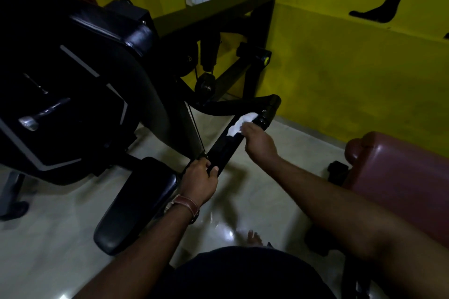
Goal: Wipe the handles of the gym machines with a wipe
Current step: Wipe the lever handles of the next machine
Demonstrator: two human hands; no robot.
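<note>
Floor (56, 245): pale, glossy tile. Upon it stood a black gym machine (80, 104), a maroon padded bench (398, 177), and a bare foot (254, 238).

Right hand (258, 144) apparently presses wipe (239, 125) on handle (226, 150).

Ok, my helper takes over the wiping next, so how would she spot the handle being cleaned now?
Find the black machine by the yellow wall. A black bar handle slants out low from it. It is the one with the white wipe pressed on by the right hand, while the left hand grips its near end.
</note>
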